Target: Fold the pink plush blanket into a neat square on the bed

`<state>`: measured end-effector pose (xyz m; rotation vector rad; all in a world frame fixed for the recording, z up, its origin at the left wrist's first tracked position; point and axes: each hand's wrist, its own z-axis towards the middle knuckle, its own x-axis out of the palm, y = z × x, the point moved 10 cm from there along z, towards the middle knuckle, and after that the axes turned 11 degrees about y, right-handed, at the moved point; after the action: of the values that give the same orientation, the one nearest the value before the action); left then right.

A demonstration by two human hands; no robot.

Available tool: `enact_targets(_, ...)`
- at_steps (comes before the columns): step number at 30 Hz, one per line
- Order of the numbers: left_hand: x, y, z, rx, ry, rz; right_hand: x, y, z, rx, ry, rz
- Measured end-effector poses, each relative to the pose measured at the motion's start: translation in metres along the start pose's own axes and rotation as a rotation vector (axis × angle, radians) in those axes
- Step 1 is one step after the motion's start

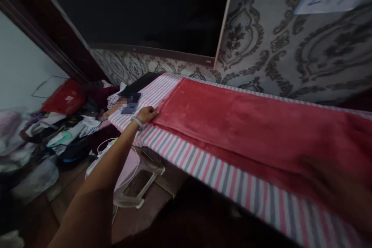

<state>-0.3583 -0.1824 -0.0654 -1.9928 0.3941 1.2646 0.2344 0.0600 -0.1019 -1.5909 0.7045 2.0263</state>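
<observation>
Plush red cloth (226, 124), folded lengthwise, slightly rumpled

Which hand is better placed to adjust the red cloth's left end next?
Left, most likely: the left hand is at that end of the red cloth, fingers at its edge. The right hand, blurred, is far along toward the other end.
</observation>
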Motion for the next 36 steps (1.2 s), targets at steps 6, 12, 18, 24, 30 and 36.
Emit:
enact_targets(6,0.007,-0.013,-0.002,-0.049,-0.019,0.052,-0.019,0.03,0.006,-0.079,0.084,0.169)
enact_targets(12,-0.007,-0.014,-0.007,-0.091,-0.041,-0.057,-0.025,0.021,0.011,0.065,0.106,0.118)
enact_targets(18,-0.002,-0.027,-0.01,-0.053,0.016,-0.082,-0.031,0.031,0.009,0.072,0.075,0.019)
enact_targets(24,-0.012,-0.007,-0.009,-0.091,-0.008,-0.099,-0.065,0.034,-0.016,0.045,-0.173,0.108)
enact_targets(30,-0.011,0.006,-0.002,-0.122,-0.042,-0.07,-0.016,0.051,-0.043,-0.06,-0.057,0.047)
enact_targets(36,-0.017,0.003,0.0,-0.108,-0.112,-0.02,0.001,0.06,-0.049,-0.071,-0.021,-0.037)
